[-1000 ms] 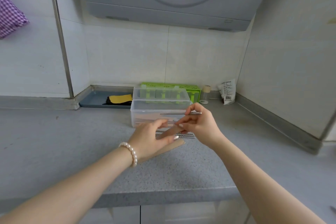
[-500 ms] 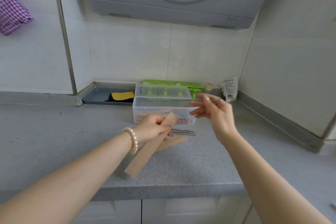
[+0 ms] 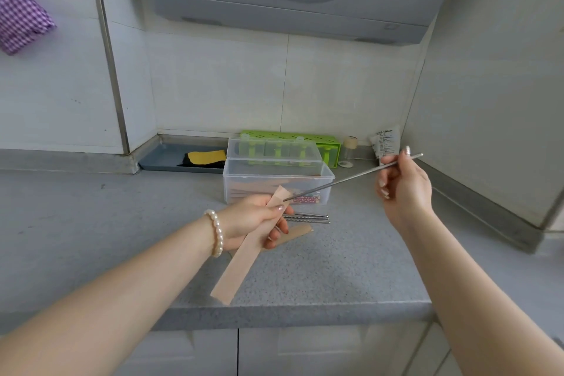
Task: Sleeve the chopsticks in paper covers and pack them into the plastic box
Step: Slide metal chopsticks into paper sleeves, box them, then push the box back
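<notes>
Head view: our left hand (image 3: 253,220) grips the paper cover (image 3: 244,256); our right hand (image 3: 403,183) pinches a chopstick (image 3: 351,178), tip at the cover's mouth, before the plastic box (image 3: 328,189).

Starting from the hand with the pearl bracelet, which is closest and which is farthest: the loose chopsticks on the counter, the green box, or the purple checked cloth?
From the left hand:
1. Loose chopsticks, on the counter just right of it.
2. Green box, behind the clear plastic box by the back wall.
3. Purple checked cloth, hanging high at far left.

A tan paper cover (image 3: 248,249) is held tilted just in front of the clear plastic box (image 3: 277,185), a steel chopstick (image 3: 351,178) tip poked at its mouth; spare chopsticks (image 3: 306,218) are laid before the box.
</notes>
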Available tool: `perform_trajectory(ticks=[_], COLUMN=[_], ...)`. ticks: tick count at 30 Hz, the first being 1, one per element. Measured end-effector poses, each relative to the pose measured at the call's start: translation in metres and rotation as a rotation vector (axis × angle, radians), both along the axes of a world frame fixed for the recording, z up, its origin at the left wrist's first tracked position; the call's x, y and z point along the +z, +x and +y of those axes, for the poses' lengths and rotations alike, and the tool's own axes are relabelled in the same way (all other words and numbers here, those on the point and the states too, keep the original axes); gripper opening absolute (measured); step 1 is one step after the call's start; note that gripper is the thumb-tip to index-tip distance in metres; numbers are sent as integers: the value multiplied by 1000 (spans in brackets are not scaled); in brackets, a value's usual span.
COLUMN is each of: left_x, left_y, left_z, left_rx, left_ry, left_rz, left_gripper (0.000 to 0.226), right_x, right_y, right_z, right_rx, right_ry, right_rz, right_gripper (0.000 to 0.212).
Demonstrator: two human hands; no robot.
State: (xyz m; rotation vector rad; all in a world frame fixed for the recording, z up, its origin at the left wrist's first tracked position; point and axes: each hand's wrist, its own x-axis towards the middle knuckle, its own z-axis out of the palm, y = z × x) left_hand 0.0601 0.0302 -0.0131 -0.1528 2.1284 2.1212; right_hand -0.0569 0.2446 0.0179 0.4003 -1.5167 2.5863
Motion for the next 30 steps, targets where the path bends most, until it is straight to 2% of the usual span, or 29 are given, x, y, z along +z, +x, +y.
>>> perform_trajectory(ticks=[9, 15, 19, 23, 30], left_x=[-2, -5, -5, -2, -4], left_y=[1, 0, 2, 5, 6], left_z=[1, 1, 3, 10, 19], left_rx=[-16, -15, -104, -192, -187], left_ry=[-75, -145, -289, -334, -368], left_rz=[-3, 7, 11, 17, -13], left_gripper=[19, 26, 30, 32, 33], right_x=[3, 3, 3, -5, -35], right_y=[10, 10, 1, -9, 10], right_z=[-3, -4, -5, -7, -25], right_rx=[-59, -21, 98, 251, 542], right_ry=[84, 145, 201, 371, 580], right_rz=[156, 183, 24, -198, -306], right_gripper=[44, 43, 41, 35, 36])
